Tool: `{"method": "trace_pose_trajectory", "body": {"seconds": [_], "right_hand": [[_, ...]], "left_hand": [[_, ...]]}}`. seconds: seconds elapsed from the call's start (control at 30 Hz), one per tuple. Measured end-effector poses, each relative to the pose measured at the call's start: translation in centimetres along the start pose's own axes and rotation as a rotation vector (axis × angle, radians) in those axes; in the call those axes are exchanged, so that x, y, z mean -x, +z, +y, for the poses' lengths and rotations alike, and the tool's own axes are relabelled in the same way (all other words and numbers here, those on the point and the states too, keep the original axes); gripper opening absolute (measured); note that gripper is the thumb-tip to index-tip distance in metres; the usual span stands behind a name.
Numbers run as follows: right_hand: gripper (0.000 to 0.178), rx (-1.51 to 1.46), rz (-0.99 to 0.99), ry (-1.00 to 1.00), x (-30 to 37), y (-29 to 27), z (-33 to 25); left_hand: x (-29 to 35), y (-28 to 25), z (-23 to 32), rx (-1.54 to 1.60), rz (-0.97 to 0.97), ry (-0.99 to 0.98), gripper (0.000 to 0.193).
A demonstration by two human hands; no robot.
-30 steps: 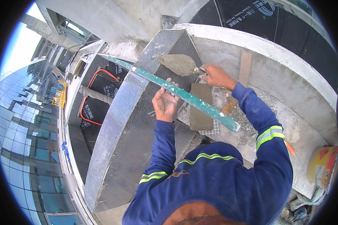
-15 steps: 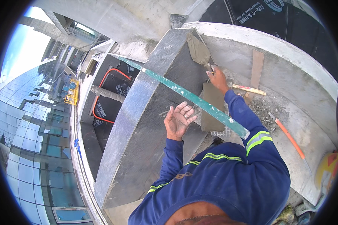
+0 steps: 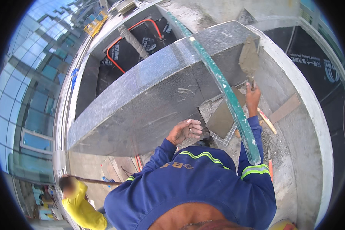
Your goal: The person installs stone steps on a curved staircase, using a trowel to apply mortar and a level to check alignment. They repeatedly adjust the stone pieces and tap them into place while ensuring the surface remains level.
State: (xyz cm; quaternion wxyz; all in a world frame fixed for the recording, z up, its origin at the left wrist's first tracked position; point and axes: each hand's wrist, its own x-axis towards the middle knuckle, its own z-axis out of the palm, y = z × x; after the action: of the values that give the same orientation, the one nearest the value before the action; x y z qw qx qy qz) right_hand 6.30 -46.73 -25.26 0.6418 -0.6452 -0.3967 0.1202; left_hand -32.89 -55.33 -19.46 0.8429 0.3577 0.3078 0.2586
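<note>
My right hand (image 3: 252, 99) is closed round the handle of a trowel (image 3: 250, 57). Its leaf-shaped blade is coated with grey-brown mortar and points away from me, over the corner where the dark stone facing (image 3: 153, 107) meets the curved concrete wall. My left hand (image 3: 186, 131) is empty in front of the facing, its fingers loosely stretched and slightly bent. A long green straightedge (image 3: 218, 74), spotted with white, lies across the stone top. The straightedge's near end overlaps my right sleeve. Between my hands a flat grey-brown slab (image 3: 223, 119) rests partly over a white grid.
Right of the slab lies a wooden handle (image 3: 267, 122) on rubble. An orange handle (image 3: 270, 168) is mostly hidden by my sleeve. A curved concrete wall (image 3: 310, 103) bounds the right side. Orange tubing (image 3: 115, 61) lies beyond the stone top. A person in yellow (image 3: 82, 209) is at lower left.
My view has turned leftward, bringing the person in yellow into sight. The loaded trowel stays in my right hand. My left hand has turned, its palm less upward and its fingers closer together.
</note>
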Motion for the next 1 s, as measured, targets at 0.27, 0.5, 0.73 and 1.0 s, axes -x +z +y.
{"method": "trace_pose_trajectory", "body": {"seconds": [0.27,0.5,0.73,1.0], "right_hand": [[0.041,0.392,-0.241,-0.042,-9.4,-5.5,-2.8],[0.027,0.009,-0.403,-0.057,-2.2,-7.4,-6.8],[0.029,0.066,-0.317,0.231,-0.8,-12.7,-9.7],[0.035,0.191,-0.244,0.085,-4.5,-19.3,-8.2]], "left_hand": [[3.3,0.8,-2.8,-0.232,0.252,0.102,0.036],[4.2,2.3,-0.5,-0.884,0.746,0.777,0.019],[8.6,-1.1,5.5,-1.478,1.393,1.162,0.026],[6.1,-8.5,12.3,-2.107,1.421,0.92,0.052]]}}
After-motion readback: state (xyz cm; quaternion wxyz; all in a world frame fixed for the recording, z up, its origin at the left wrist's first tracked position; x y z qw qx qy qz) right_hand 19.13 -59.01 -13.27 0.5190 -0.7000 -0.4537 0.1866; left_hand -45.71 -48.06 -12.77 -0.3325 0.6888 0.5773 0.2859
